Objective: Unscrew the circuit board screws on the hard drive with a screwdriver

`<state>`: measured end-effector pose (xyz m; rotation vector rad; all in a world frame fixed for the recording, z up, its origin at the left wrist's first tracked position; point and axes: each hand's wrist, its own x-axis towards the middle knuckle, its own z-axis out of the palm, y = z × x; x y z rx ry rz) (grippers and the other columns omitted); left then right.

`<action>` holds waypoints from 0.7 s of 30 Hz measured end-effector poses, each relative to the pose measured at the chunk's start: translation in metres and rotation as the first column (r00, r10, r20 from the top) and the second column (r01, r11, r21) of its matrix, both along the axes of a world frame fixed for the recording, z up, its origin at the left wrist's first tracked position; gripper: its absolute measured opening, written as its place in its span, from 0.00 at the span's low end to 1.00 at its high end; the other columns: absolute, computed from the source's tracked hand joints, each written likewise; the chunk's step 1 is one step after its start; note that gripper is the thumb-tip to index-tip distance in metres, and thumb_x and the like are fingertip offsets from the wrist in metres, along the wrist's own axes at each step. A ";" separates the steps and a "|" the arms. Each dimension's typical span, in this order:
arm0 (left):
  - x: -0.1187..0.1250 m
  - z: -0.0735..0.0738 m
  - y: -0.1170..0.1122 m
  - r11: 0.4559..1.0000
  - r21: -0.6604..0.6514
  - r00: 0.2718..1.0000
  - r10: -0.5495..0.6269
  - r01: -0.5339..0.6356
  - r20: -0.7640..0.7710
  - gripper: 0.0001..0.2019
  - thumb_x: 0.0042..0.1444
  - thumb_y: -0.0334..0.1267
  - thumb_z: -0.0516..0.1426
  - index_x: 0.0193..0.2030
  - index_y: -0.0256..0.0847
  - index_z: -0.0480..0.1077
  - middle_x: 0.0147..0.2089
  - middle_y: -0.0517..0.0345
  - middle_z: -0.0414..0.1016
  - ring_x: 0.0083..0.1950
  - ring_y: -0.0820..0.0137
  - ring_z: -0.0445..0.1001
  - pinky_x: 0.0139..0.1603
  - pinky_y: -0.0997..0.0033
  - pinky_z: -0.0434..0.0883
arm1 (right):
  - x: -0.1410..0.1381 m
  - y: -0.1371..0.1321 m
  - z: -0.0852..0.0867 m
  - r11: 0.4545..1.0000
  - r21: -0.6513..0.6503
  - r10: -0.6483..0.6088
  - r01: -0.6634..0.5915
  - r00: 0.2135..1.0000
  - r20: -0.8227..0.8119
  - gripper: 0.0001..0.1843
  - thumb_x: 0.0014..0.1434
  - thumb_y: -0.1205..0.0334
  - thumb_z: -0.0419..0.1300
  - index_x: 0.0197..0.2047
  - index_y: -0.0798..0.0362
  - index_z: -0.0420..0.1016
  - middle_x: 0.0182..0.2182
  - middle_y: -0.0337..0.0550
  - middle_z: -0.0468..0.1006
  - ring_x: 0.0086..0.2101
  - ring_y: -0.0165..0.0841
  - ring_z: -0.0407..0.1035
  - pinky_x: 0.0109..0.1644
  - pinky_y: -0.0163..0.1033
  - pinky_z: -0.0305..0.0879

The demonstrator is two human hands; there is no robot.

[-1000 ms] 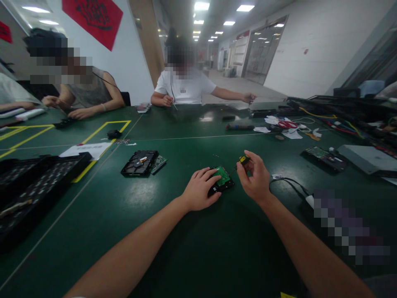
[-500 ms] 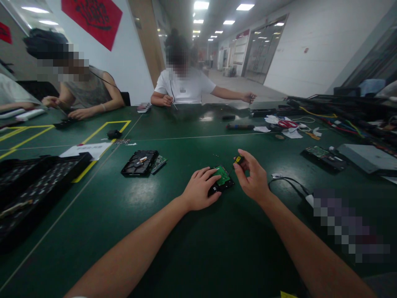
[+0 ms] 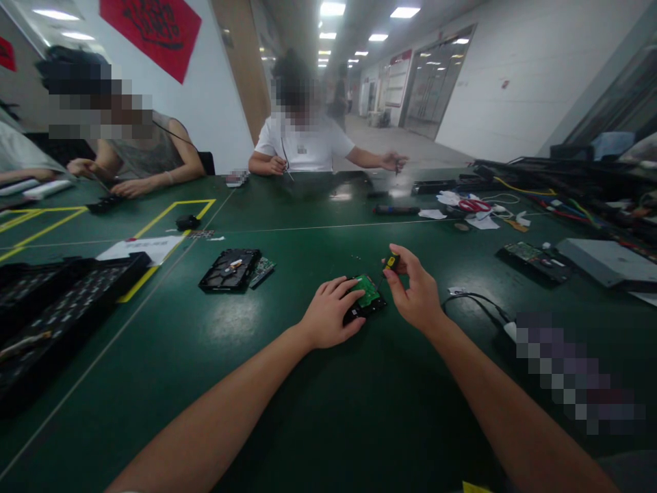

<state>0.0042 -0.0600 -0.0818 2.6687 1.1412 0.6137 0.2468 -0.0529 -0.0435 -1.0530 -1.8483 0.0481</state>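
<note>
A small hard drive with a green circuit board on top lies on the green table in front of me. My left hand rests on its left side, fingers curled over the edge, holding it down. My right hand pinches a small yellow-and-black screwdriver, whose thin tip points down at the board's right edge.
Another opened drive with a loose board lies to the left. A black tray sits at the far left. A cable runs on the right, with more drives, wires and scissors beyond. Two people sit across the table.
My right hand has moved left and closer to the drive, bringing the screwdriver tip down to the board. The person opposite has drawn an outstretched arm inward.
</note>
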 end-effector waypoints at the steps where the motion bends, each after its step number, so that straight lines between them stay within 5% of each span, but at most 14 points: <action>1: 0.000 0.000 0.000 1.000 0.000 1.000 0.000 0.000 -0.001 0.32 0.63 0.53 0.61 0.71 0.47 0.66 0.76 0.48 0.63 0.78 0.45 0.56 0.75 0.38 0.58 | 0.000 0.000 0.000 1.000 -0.002 -0.001 0.001 1.000 0.001 0.30 0.73 0.58 0.59 0.74 0.40 0.60 0.57 0.49 0.81 0.47 0.43 0.80 0.57 0.55 0.78; 10: 0.000 0.004 -0.001 1.000 -0.012 1.000 -0.001 0.001 -0.014 0.32 0.64 0.54 0.61 0.72 0.47 0.66 0.76 0.48 0.62 0.78 0.45 0.56 0.75 0.37 0.57 | 0.003 0.003 0.000 0.997 0.034 -0.071 0.071 0.997 -0.014 0.30 0.71 0.57 0.62 0.73 0.40 0.62 0.52 0.47 0.80 0.44 0.42 0.78 0.53 0.54 0.78; 21: 0.001 0.003 -0.001 1.000 -0.020 1.000 0.005 -0.005 -0.008 0.32 0.63 0.54 0.62 0.72 0.48 0.66 0.76 0.49 0.62 0.78 0.45 0.56 0.75 0.36 0.57 | -0.003 -0.001 0.008 0.999 0.033 0.006 -0.008 0.998 0.064 0.30 0.72 0.64 0.56 0.74 0.40 0.60 0.55 0.50 0.75 0.48 0.43 0.74 0.57 0.56 0.74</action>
